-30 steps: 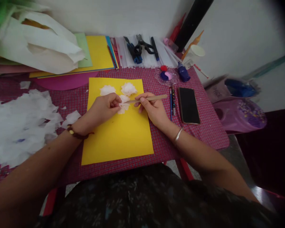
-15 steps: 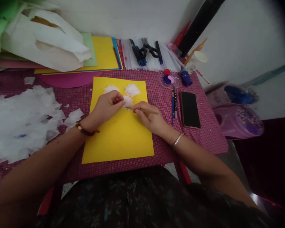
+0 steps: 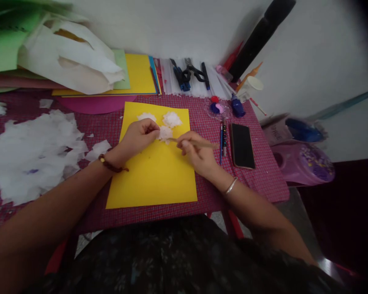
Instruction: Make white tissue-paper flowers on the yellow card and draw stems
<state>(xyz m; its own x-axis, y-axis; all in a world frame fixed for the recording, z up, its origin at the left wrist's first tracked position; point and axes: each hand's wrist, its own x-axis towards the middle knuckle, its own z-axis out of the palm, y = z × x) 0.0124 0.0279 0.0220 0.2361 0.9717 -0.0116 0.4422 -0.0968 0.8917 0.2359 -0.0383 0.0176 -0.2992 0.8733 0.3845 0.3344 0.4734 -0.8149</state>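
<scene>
A yellow paper sheet (image 3: 150, 179) lies on the table, with crumpled white paper flowers near its top. My left hand (image 3: 138, 136) is closed in a pinch at the left edge of the lowest flower (image 3: 165, 132). In my right hand (image 3: 199, 153) is a thin wooden stick (image 3: 204, 144), its tip touching the sheet by that flower's lower edge. Another white paper flower (image 3: 172, 119) sits just above. Behind my left hand, a further flower (image 3: 146, 116) is partly hidden.
Torn white paper pieces (image 3: 33, 155) are heaped at left. Coloured sheets (image 3: 141, 77) are stacked at the back beside scissors (image 3: 194, 71). To the right are a paint palette (image 3: 216, 108), a paint bottle (image 3: 238, 107), brushes (image 3: 222, 141) and a phone (image 3: 243, 145).
The right hand has drawn slightly right and down from the lowest flower, so more of the stick shows. My left hand keeps its pinch there. The whole view has shifted a little.
</scene>
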